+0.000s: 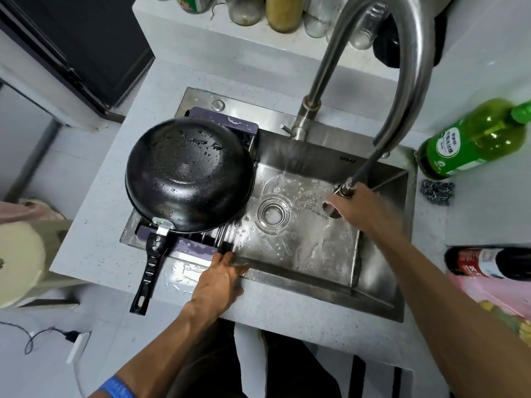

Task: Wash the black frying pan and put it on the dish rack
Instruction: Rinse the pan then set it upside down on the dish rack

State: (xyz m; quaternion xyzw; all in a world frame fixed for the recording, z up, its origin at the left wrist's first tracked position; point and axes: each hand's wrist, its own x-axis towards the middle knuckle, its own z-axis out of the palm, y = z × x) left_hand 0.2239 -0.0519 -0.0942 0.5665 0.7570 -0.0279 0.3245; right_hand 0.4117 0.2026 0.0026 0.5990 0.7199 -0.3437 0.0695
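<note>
Pan (pixel 188 173) sits upside down on the dish rack (pixel 198 248) at nine o'clock; my right hand (pixel 359 208) grips the spray head (pixel 343 189), my left hand (pixel 221 280) rests open on the sink (pixel 330 285) rim.

Bare forearms, blue wristband (pixel 116 388) (left), dark trousers (pixel 207 366)
</note>
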